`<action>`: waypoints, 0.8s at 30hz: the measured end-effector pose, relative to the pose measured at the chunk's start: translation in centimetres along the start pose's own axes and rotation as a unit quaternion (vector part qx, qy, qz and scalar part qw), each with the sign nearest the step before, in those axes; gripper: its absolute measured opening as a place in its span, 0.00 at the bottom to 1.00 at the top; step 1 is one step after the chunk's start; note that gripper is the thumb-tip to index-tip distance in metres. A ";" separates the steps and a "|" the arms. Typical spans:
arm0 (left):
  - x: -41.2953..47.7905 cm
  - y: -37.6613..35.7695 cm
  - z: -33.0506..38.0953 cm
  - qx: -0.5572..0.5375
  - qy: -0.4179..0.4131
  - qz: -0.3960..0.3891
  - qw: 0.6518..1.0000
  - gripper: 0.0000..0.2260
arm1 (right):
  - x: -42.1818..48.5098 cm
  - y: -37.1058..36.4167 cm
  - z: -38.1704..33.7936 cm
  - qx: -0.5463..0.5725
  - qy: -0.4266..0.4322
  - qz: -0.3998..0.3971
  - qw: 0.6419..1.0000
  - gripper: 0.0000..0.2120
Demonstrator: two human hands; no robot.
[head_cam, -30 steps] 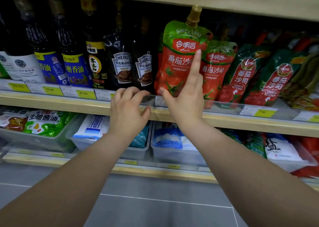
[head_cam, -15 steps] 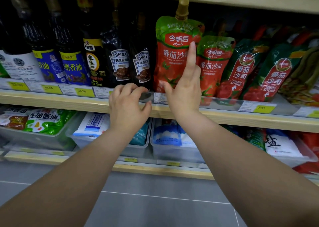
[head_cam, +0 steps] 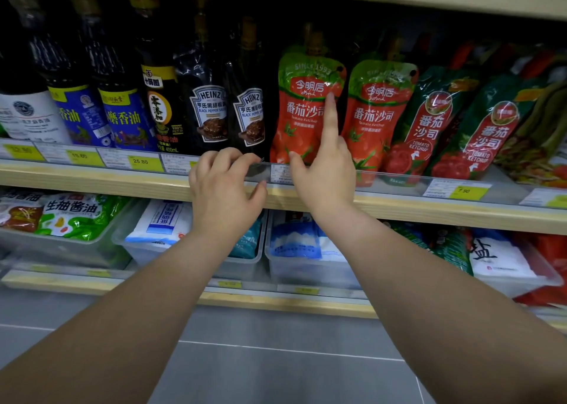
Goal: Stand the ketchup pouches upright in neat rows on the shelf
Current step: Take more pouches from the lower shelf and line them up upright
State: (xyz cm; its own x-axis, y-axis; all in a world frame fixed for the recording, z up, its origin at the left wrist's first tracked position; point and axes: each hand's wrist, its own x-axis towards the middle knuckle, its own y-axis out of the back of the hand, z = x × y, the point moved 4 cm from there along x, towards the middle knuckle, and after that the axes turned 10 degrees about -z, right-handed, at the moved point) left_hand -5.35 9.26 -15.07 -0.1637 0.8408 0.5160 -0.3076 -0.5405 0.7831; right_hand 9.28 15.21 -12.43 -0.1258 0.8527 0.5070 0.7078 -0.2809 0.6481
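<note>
I am steadying the leftmost pouch [head_cam: 302, 109] upright at the shelf [head_cam: 92, 180] front: my right hand [head_cam: 325, 173] is open, forefinger pressed flat on its face, gripping nothing. My left hand [head_cam: 225, 189] rests loosely curled on the shelf rail, holding nothing. Next, I judge, the two green pouches [head_cam: 429, 127] leaning rightward need straightening. Four pouches show: two red, two green.

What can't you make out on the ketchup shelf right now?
Head view only:
- Pouches behind the front ketchup pouch: hidden by it and shadow.
- That pouch's lower right: covered by the right hand.
- Left hand fingertips: curled over the clear shelf rail.
- Price labels: too blurred.
</note>
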 end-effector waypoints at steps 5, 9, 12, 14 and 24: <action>-0.4 -0.1 0.0 0.001 -0.008 0.006 1.000 0.17 | 0.3 0.3 0.3 0.006 0.008 -0.022 1.000 0.46; -0.9 -0.3 0.1 0.008 -0.005 -0.021 1.000 0.21 | 0.3 0.3 0.3 0.017 0.013 -0.033 0.999 0.46; -1.5 -0.5 0.2 0.019 -0.003 -0.053 0.998 0.25 | 0.3 0.6 0.1 -0.003 0.012 -0.040 0.999 0.44; -1.8 -0.4 0.5 0.018 -0.003 -0.060 0.998 0.26 | -0.2 1.2 0.2 -0.008 0.014 -0.049 0.999 0.41; -5.5 -5.6 8.6 -0.090 -0.158 -0.094 0.979 0.13 | -9.8 7.3 10.6 -0.082 0.066 -0.146 0.984 0.15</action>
State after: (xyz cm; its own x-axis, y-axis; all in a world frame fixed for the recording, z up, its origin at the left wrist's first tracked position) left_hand 5.37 7.34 -19.30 0.2005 0.8582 0.4725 -0.4700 -0.3389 0.8150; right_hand 23.09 9.46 -18.70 -0.4031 0.8462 0.3484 0.5076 -0.1100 0.8545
